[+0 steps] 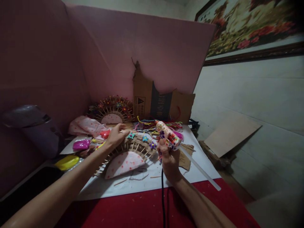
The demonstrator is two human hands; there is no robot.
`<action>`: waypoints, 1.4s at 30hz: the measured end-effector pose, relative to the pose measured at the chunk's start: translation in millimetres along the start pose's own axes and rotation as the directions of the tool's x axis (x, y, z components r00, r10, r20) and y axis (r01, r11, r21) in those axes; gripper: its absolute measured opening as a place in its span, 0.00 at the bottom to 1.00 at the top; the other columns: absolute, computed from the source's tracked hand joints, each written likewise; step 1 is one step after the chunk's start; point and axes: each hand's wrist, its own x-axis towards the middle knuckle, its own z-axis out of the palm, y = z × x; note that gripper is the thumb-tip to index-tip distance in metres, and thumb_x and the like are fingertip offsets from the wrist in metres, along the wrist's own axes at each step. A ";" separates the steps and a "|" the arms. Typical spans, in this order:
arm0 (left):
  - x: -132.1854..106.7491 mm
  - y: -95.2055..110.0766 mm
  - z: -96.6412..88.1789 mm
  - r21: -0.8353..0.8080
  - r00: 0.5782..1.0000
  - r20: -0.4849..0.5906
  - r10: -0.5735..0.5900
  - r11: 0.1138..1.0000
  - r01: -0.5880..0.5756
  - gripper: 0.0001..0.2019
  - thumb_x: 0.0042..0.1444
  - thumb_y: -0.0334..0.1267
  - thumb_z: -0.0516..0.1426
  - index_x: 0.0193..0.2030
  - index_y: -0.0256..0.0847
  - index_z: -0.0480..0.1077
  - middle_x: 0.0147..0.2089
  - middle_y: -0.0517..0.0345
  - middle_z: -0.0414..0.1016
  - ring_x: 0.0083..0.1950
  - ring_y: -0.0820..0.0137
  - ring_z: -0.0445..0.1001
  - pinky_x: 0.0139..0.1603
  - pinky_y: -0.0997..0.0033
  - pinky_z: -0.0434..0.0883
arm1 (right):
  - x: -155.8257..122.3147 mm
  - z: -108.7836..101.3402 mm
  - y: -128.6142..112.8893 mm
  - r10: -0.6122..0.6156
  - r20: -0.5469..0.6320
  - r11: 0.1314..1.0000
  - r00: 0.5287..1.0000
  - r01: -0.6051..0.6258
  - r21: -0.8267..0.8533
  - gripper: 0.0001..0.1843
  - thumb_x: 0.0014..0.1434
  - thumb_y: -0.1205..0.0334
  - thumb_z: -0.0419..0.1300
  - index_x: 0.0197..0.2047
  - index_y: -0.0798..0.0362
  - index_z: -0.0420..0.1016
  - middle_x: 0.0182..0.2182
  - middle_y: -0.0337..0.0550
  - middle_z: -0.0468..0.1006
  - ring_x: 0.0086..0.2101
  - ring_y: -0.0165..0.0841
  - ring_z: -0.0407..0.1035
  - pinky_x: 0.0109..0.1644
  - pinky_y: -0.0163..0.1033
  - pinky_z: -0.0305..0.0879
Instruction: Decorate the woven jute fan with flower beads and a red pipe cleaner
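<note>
My right hand (170,160) grips a flower-patterned hot glue gun (169,135). Its nozzle points up and away to the left, and a long clear glue stick (201,171) sticks out of its back. Below my left hand (117,136) is a half-round woven fan (135,145) of thin sticks and brown cord, with a dotted white cloth centre (125,164). My left fingers are curled at its upper left rim, with the fingertips partly hidden. Several small felt-like flowers, including a teal one (131,135) and a purple one (152,145), sit along the rim.
A similar decorated fan (111,110) leans at the back beside torn cardboard (144,95). Dotted cloth (86,126), a magenta packet (81,144) and a yellow packet (67,162) lie left. Colourful strands (152,121) lie behind. A black cord (162,196) hangs from the glue gun.
</note>
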 end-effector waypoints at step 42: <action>72.7 0.8 -8.3 0.085 0.604 0.785 -0.142 0.989 0.122 0.27 0.29 0.37 0.64 0.44 0.44 0.73 0.30 0.64 0.71 0.31 0.72 0.67 0.29 0.75 0.60 | 0.3 0.0 -0.1 0.040 0.001 0.998 0.999 -0.040 -0.044 0.17 0.56 0.51 0.55 0.37 0.56 0.73 0.18 0.36 0.66 0.19 0.27 0.59 0.21 0.33 0.58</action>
